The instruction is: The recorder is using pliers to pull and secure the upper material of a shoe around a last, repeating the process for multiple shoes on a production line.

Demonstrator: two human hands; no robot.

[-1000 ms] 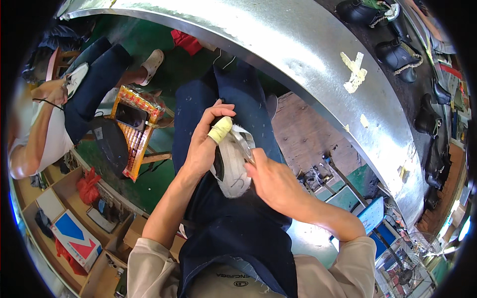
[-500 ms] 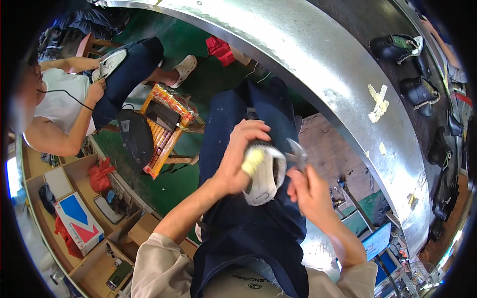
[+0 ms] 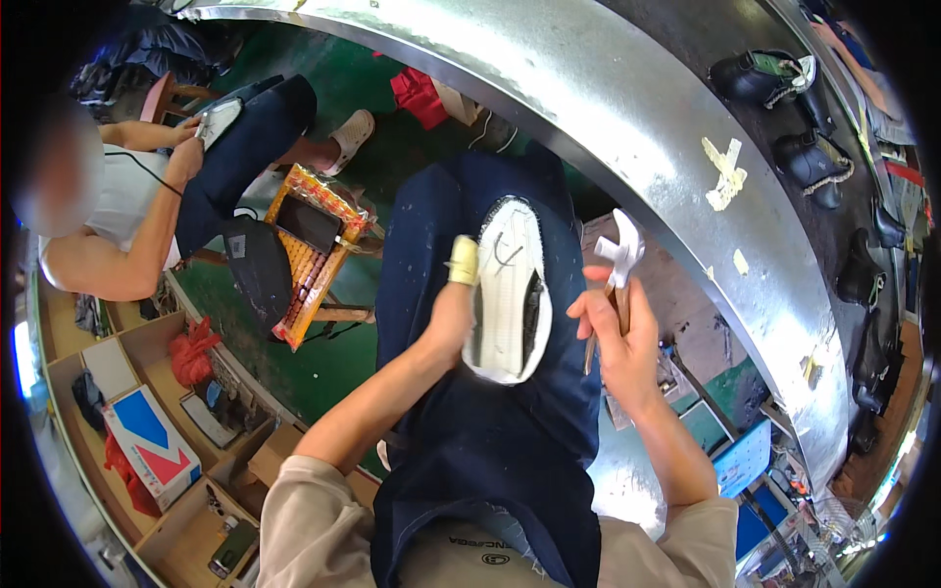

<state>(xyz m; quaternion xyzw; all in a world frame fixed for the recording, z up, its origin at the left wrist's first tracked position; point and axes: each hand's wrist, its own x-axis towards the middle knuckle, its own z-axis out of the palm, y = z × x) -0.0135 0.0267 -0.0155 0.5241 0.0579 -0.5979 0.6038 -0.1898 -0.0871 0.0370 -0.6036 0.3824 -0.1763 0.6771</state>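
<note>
A white shoe [image 3: 505, 294] lies lengthwise along my lap, its pale underside facing up. Dark stitches run round its toe edge, a mark is drawn near the toe, and a dark gap shows along its right side. My left hand [image 3: 454, 312] grips it from the left; yellow tape wraps the thumb, and the other fingers are hidden beneath. To the right of the shoe and apart from it, my right hand [image 3: 627, 338] holds a claw hammer [image 3: 621, 253], metal head upward. Below those fingers pokes a narrow brown tip; whether it belongs to the hammer I cannot tell.
A curved metal bench [image 3: 676, 127] sweeps from far to right, with black shoes [image 3: 814, 162] beyond. At left, a seated person [image 3: 137, 196] handles another white shoe [image 3: 220, 122]. A low stool [image 3: 312, 257] carries a phone. A divided wooden tray [image 3: 147, 343] stands lower left.
The shoe has turned so its toe points away and its underside faces up. My left hand has shifted to its left side. The hammer has risen and now stands head up.
</note>
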